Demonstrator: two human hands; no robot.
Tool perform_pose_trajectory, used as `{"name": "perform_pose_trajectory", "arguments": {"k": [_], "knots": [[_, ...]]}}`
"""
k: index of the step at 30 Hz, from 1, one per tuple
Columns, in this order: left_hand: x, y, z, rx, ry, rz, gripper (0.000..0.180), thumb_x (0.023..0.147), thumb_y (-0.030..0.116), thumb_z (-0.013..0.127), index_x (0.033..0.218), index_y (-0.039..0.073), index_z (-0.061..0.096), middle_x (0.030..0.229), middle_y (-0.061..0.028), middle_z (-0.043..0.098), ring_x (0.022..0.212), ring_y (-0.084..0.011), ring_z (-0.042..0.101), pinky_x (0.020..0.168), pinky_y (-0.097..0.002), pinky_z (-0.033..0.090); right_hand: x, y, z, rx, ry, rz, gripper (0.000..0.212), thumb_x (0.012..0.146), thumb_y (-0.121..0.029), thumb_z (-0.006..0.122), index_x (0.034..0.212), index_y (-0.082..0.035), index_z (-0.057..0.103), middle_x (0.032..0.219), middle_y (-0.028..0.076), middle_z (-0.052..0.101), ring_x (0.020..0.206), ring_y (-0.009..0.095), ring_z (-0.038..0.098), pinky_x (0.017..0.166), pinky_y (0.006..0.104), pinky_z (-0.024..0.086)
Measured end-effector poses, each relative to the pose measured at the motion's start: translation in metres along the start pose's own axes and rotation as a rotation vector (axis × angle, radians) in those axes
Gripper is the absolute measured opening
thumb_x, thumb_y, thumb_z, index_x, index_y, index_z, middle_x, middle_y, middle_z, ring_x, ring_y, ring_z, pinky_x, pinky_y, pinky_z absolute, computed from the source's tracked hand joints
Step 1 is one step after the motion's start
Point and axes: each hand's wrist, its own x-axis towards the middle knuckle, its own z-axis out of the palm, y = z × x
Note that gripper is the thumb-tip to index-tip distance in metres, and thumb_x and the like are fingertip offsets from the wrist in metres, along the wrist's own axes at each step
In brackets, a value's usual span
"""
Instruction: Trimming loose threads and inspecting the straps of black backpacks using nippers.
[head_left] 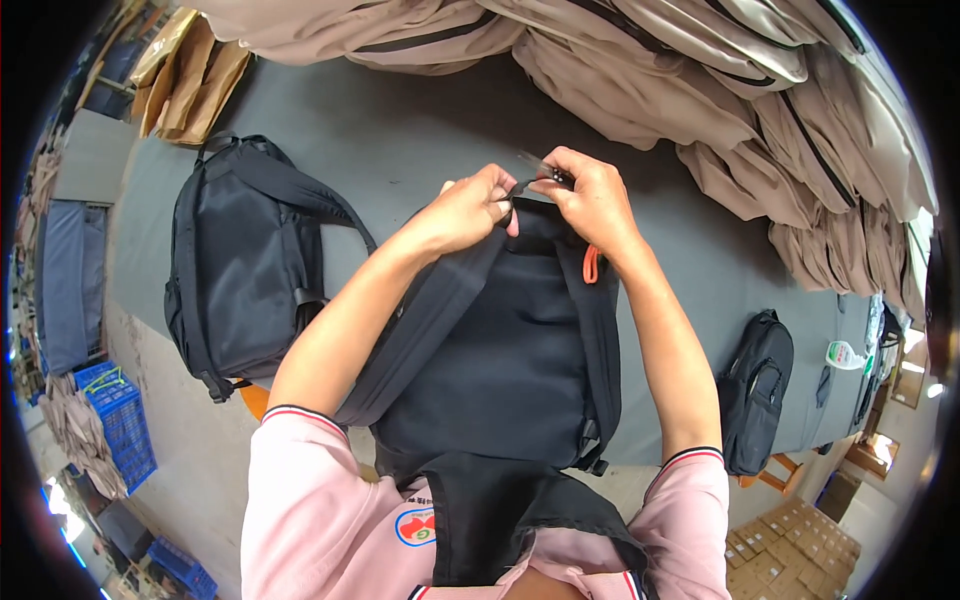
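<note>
A black backpack [480,350] lies in front of me, its back panel and shoulder straps facing up. At its top edge my left hand [478,208] is closed, pinching the black webbing of the carry loop [517,189]. Close beside it, my right hand [588,195] is closed around a small black-handled tool [562,177] with a thin metallic end, blurred and pointing up and left. Its exact kind is hard to make out. The right fingertips meet the webbing too. An orange loop [591,265] hangs by the right strap, under my right wrist.
A grey-covered table [420,110] bears another black backpack [245,260] at left and a smaller one [757,390] at right. Beige bag pieces [640,90] are heaped along the far side. Brown paper [190,80] stands far left; a spray bottle [845,354] lies far right.
</note>
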Motion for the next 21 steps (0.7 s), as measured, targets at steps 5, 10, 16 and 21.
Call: {"name": "perform_pose_trajectory", "arguments": {"k": [5, 10, 16, 21], "knots": [[-0.008, 0.016, 0.036, 0.518, 0.386, 0.080, 0.048, 0.075, 0.024, 0.068, 0.111, -0.001, 0.049, 0.095, -0.0179, 0.063, 0.092, -0.0285, 0.060, 0.088, -0.0348, 0.037, -0.006, -0.006, -0.004, -0.275, 0.092, -0.033, 0.012, 0.075, -0.012, 0.065, 0.084, -0.006, 0.061, 0.083, 0.012, 0.065, 0.080, 0.035, 0.061, 0.066, 0.0436, 0.048], [-0.008, 0.009, 0.038, 0.176, 0.357, 0.131, 0.014, 0.078, 0.006, 0.065, 0.090, 0.000, 0.059, 0.080, -0.0103, 0.064, 0.079, -0.0175, 0.060, 0.077, -0.0302, 0.045, -0.001, 0.006, -0.015, -0.143, 0.002, 0.105, 0.015, 0.076, -0.016, 0.067, 0.085, -0.005, 0.065, 0.077, 0.014, 0.065, 0.077, 0.035, 0.062, 0.066, 0.0415, 0.048], [-0.008, -0.001, 0.031, -0.318, 0.046, 0.081, 0.013, 0.083, 0.002, 0.060, 0.095, -0.005, 0.059, 0.085, -0.0065, 0.066, 0.086, -0.0120, 0.062, 0.078, -0.0271, 0.048, -0.021, 0.027, 0.008, 0.074, -0.046, 0.185, 0.022, 0.078, -0.019, 0.067, 0.094, -0.005, 0.064, 0.082, 0.013, 0.065, 0.075, 0.031, 0.063, 0.069, 0.0389, 0.047], [-0.001, -0.002, 0.025, -0.336, 0.036, 0.043, 0.010, 0.086, 0.000, 0.055, 0.096, -0.002, 0.056, 0.083, -0.0064, 0.064, 0.082, -0.0116, 0.061, 0.079, -0.0247, 0.047, -0.055, 0.004, 0.000, -0.141, 0.339, -0.077, 0.027, 0.076, -0.015, 0.067, 0.101, -0.009, 0.057, 0.093, 0.006, 0.054, 0.077, 0.026, 0.061, 0.064, 0.0369, 0.047]]}}
